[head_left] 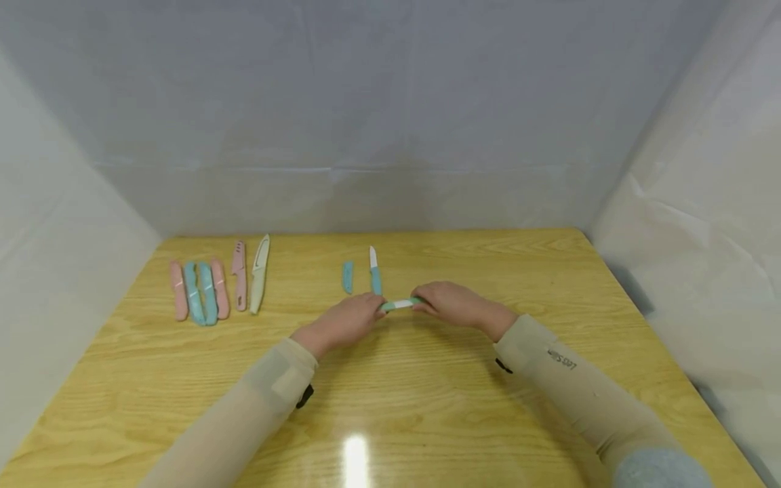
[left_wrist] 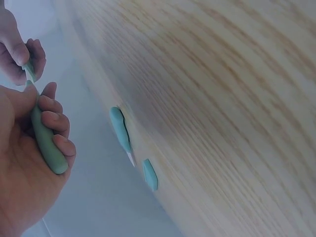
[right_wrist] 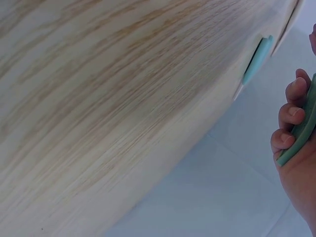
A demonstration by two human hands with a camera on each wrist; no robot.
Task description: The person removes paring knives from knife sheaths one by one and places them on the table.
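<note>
The knife [left_wrist: 47, 140] is held up over the bench [head_left: 427, 393], just on the near side of the blue knife [head_left: 375, 278] and near the blue sheath [head_left: 348, 276]. The left hand [head_left: 348, 322] has its fingers [left_wrist: 57, 122] curled round the green handle; the right hand [head_left: 454, 303] grips the green sheath [right_wrist: 303, 118], fingers bent around it. A short stretch of white blade [head_left: 401, 304] shows between the two hands — how far the tip sits in the sheath I cannot tell.

The knife looks light and stiff, easy to steer from one hand. Its handle is smooth and rounded, so it could turn a little in a loose grip; the thick part against the palm is the place to hold it. The sheath seems thin-walled and light, perhaps with a little give, and is best held by its sides, clear of its mouth. The white blade may be ceramic — hard, but likely to chip if twisted or knocked — so no finger should bear on it or on its edge.
</note>
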